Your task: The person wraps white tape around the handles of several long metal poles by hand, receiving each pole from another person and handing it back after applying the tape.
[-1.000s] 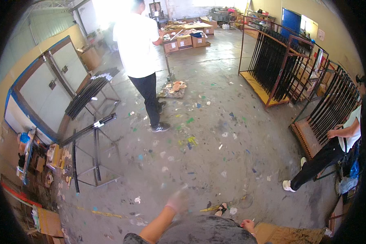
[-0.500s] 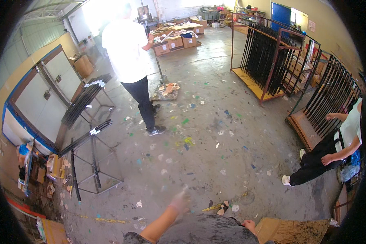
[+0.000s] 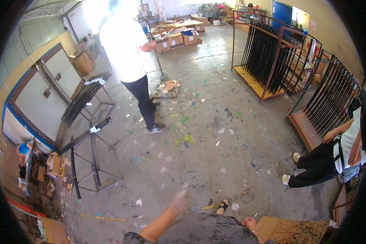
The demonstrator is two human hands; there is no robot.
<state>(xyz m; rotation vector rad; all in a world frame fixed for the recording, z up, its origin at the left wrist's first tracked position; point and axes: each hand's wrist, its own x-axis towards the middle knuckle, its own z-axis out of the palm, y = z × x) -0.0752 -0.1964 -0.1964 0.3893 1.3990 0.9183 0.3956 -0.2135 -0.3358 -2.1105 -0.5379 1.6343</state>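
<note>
One blurred left hand (image 3: 181,201) hangs above the speckled floor (image 3: 207,158); whether its grip is wide or narrow I cannot tell. The right hand (image 3: 249,223) is loosely curled, and I cannot tell whether it holds anything. Stained cardboard (image 3: 290,231) lies to its right, upper left corner just beside the hand. A sandalled foot (image 3: 222,206) shows between both hands.

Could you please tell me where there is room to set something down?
The widest free patch is the stained floor ahead of the left hand, between the metal stand and the racks of black rods. The left edge is crowded, around the cardboard box.
</note>
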